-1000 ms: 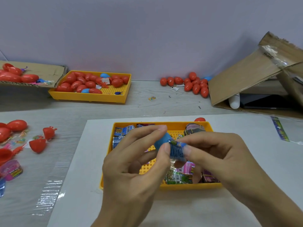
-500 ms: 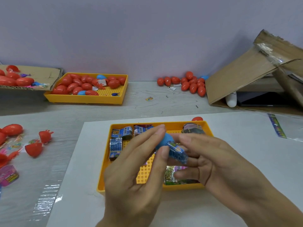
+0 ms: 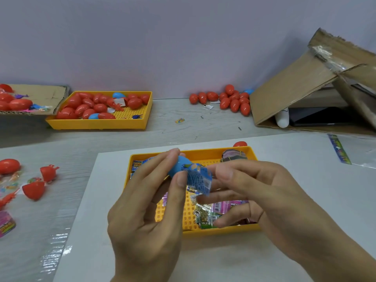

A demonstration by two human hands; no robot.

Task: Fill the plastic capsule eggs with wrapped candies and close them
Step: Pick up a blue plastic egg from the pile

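My left hand pinches a blue capsule egg half between thumb and fingers, above the near yellow tray. A blue wrapped candy sticks out of the half's open end. My right hand meets it from the right, thumb tip at the wrapper's edge and forefinger under its lower corner. Several more wrapped candies lie in the tray, partly hidden by my hands. The other blue half is not visible.
The tray sits on a white board. A far yellow tray holds red and blue eggs; several more red eggs lie at the wall. Open red halves and small toys lie left. A cardboard box stands right.
The blue candy has gone a little deeper into the blue half and now tilts down to the right. My right fingers have spread out beneath it. Both hands stayed over the tray.
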